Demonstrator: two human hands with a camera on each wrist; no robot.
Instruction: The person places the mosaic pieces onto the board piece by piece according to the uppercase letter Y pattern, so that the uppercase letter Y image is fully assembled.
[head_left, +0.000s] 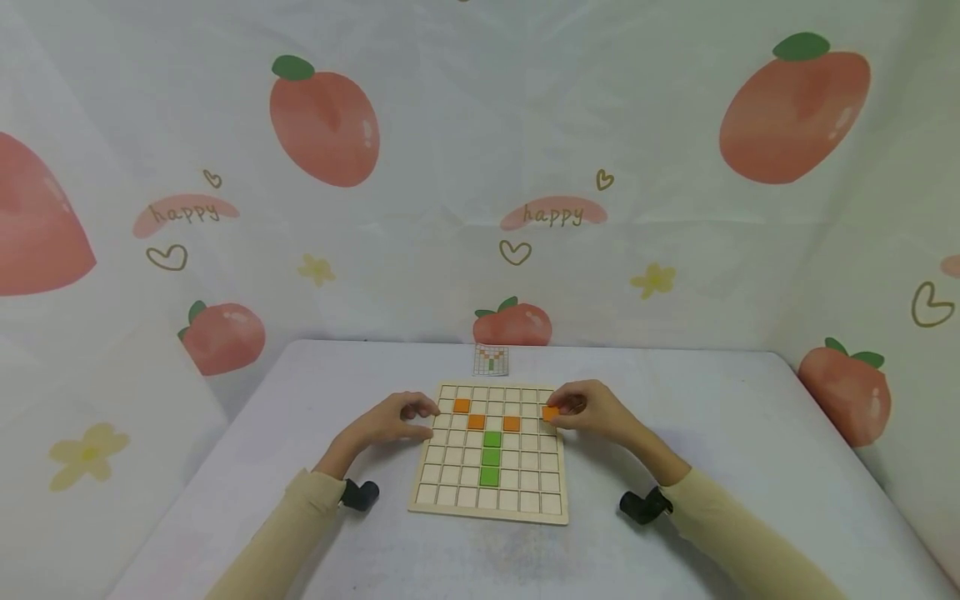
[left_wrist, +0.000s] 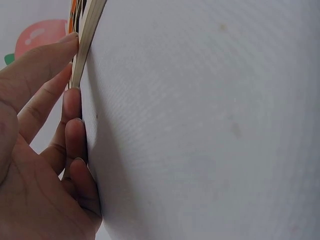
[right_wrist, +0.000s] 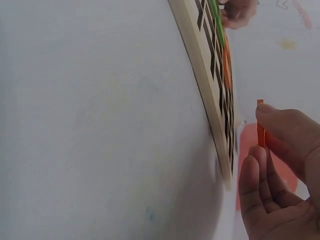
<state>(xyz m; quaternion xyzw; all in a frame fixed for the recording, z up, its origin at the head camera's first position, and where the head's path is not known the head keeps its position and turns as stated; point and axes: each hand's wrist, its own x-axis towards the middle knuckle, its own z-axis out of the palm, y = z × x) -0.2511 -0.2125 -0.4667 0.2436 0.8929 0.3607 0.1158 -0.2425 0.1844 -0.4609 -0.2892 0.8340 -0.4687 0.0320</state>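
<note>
A wooden grid board lies on the table. Orange square tiles sit in three of its cells, and a column of three green tiles runs down its middle. Over the board's upper right corner my right hand pinches another orange tile between thumb and fingers; the right wrist view shows it edge-on, raised off the board. My left hand rests at the left edge, thumb and index finger spread apart. In the left wrist view its fingertips are right at the board's side.
Behind the board lies a small pattern card with a grid in orange and green. The white table ends at a fruit-printed cloth at the back and sides. Each wrist wears a black camera.
</note>
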